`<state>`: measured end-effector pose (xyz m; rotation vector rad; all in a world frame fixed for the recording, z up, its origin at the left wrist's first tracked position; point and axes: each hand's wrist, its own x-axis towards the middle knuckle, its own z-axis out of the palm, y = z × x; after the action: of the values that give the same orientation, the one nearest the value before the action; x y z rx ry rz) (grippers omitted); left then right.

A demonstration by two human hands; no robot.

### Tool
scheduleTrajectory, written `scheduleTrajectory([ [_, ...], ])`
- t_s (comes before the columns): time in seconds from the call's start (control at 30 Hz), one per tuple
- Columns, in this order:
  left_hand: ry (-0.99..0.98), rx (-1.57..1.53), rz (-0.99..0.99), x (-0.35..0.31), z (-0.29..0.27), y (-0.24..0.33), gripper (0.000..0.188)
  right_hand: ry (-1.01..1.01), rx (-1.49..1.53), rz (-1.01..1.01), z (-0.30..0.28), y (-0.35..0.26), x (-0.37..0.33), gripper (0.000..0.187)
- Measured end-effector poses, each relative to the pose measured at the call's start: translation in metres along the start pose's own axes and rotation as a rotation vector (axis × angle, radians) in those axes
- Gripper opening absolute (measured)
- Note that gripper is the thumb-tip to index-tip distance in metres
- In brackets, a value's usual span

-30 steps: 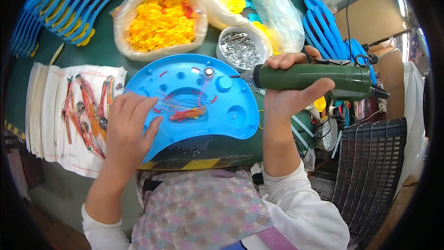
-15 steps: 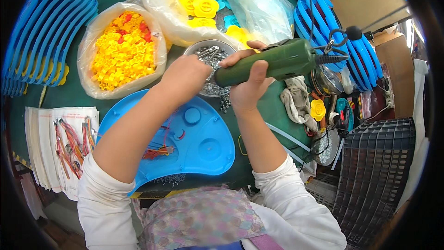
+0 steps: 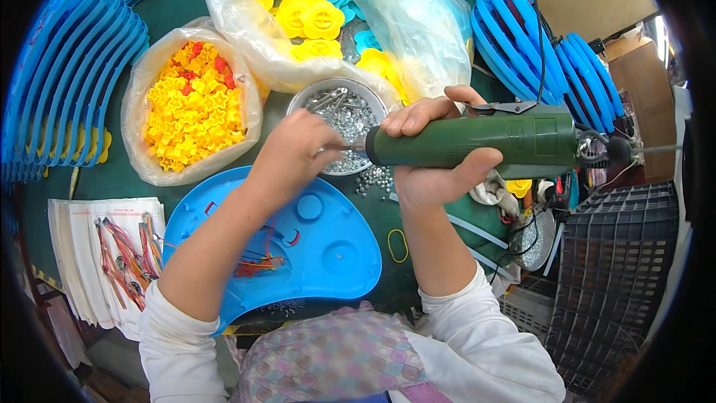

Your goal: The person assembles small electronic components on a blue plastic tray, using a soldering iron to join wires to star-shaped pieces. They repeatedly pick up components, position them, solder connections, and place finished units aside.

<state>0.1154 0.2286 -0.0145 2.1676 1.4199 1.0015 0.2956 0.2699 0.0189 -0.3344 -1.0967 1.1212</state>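
Note:
My right hand (image 3: 440,157) grips a green electric screwdriver (image 3: 477,140) that lies level, its bit end pointing left. At that end my left hand (image 3: 298,151) is closed, thumb and fingers pinched by the bit; whatever small thing they hold cannot be made out. Just behind the hands stands a round metal bowl (image 3: 292,101) holding many small screws. Below my left forearm lies a blue plastic shell (image 3: 350,216), curved and tray-like, with thin wires and a red part (image 3: 257,265) inside it.
Plastic bags hold small yellow star-shaped pieces (image 3: 190,116) and yellow flower-shaped parts (image 3: 309,15). Blue shells stand stacked at left (image 3: 82,67) and right (image 3: 514,45). Wire bundles (image 3: 123,261) rest on white sheets. Loose metal bits (image 3: 373,179) lie beside the bowl. A dark crate (image 3: 611,276) stands right.
The screwdriver has swung from a tilt to nearly level, lower and nearer. My left hand has moved from over the bowl to the bit end.

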Motion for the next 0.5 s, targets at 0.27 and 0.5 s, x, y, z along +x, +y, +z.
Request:
scheduleTrajectory([
  [0.27,0.053,0.017,0.025,-0.002,-0.011,0.006,0.020,-0.015,0.014,-0.012,0.006,-0.004,-0.002,0.089],
  [0.5,-0.047,-0.079,0.026,0.000,-0.012,0.004,0.020,-0.049,0.028,-0.006,0.001,-0.009,-0.003,0.092],
])
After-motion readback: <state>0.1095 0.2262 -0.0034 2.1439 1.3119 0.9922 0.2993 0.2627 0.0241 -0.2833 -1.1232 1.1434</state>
